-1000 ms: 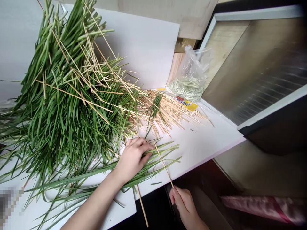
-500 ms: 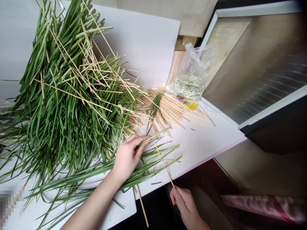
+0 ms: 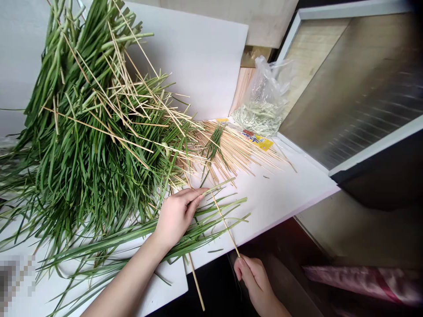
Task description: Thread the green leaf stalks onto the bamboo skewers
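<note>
My left hand (image 3: 176,215) is closed in a pinch around a Chinese chive stem (image 3: 223,183), whose pale end sticks out to the right of the fingertips. Below the table's front edge, my right hand (image 3: 256,278) is closed on the lower end of a bamboo skewer (image 3: 227,226). That skewer slants up to the left, and its far tip meets the stem just beside my left fingertips; whether it has pierced the stem is too small to tell. Loose chives (image 3: 211,233) lie under my left hand and forearm. Another skewer (image 3: 195,279) juts over the table edge.
A tall heap of chives (image 3: 82,167) fills the left side, with bare skewers strewn over it. More skewers (image 3: 234,149) spread across the white table (image 3: 277,189). Behind them stands a clear plastic bag (image 3: 261,110) of pale green strips. A framed glass panel (image 3: 350,88) leans at right.
</note>
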A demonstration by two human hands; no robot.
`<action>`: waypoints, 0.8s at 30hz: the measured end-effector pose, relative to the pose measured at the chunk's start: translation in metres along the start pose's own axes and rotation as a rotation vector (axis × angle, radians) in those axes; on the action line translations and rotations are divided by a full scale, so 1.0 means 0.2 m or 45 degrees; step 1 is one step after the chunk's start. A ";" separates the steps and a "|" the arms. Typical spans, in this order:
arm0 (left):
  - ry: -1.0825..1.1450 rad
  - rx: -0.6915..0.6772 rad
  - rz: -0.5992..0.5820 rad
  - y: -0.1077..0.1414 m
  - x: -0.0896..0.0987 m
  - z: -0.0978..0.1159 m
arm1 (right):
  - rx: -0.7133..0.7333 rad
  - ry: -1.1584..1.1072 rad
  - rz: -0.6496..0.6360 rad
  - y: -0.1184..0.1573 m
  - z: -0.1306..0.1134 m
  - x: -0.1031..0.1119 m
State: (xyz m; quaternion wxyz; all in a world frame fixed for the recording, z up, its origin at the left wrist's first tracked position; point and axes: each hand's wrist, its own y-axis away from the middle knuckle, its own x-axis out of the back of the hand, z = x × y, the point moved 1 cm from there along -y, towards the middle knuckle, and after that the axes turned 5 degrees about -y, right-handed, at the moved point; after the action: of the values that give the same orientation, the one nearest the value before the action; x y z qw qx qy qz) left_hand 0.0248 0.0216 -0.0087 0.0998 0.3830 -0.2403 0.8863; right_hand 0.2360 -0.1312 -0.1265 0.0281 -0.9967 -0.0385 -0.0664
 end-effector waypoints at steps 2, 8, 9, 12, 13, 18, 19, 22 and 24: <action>-0.007 0.002 -0.012 0.00 0.00 0.00 | 0.003 0.002 0.003 0.00 0.00 0.00; 0.035 0.048 -0.022 0.00 -0.01 0.01 | 0.018 0.014 0.003 0.01 0.00 0.00; 0.046 0.064 -0.025 -0.01 -0.01 0.01 | 0.019 0.013 0.004 0.01 0.00 0.00; 0.039 0.110 -0.068 -0.01 -0.01 0.02 | 0.020 0.005 -0.004 0.01 -0.01 0.00; 0.031 0.118 -0.087 -0.01 0.00 0.02 | 0.018 0.002 -0.007 0.00 -0.02 0.00; 0.014 0.113 -0.134 -0.01 0.00 0.02 | 0.018 -0.019 -0.020 0.00 -0.02 0.00; 0.010 0.113 -0.137 -0.01 0.00 0.02 | 0.019 -0.023 -0.021 0.01 -0.02 0.00; -0.004 0.117 -0.161 -0.01 0.00 0.02 | 0.023 -0.027 -0.021 0.01 -0.01 0.01; -0.015 0.113 -0.179 -0.01 0.01 0.03 | 0.029 -0.018 -0.017 0.01 0.00 0.01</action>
State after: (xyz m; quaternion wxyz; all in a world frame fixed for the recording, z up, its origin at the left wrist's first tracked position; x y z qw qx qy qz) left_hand 0.0281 0.0208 -0.0040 0.1433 0.4083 -0.1740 0.8846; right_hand 0.2372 -0.1324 -0.1256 0.0385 -0.9965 -0.0461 -0.0589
